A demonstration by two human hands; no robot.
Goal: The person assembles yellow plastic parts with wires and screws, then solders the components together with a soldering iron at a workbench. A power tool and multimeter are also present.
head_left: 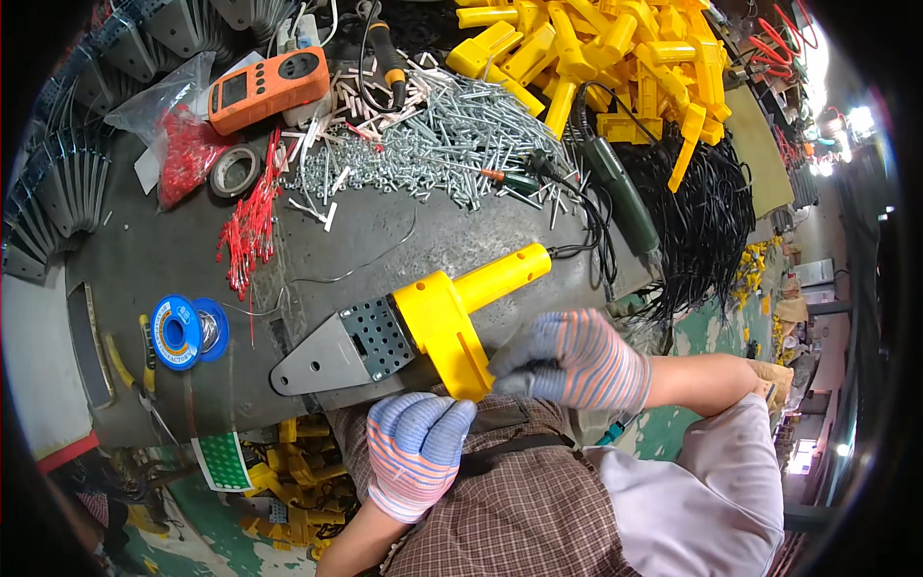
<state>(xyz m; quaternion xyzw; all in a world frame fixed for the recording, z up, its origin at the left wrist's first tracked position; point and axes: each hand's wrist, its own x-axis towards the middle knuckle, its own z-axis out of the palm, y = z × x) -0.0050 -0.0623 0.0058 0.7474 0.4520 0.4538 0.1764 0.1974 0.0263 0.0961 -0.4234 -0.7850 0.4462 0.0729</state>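
A yellow plastic tool housing with a round handle lies on the dark bench in front of me. A perforated metal guard and a tapered grey metal plate stick out from its left side, and a black cord leaves the handle's end. My left hand, in a striped knit glove, is closed at the housing's lower end; what its fingers hold is hidden. My right hand, gloved alike, has its fingers curled together beside the housing's lower right edge. Whatever they pinch cannot be made out.
Beyond the tool lie heaped screws, yellow housings, black cords and a dark green electric screwdriver. On the left are a blue solder spool, pliers, red wires, tape and an orange meter.
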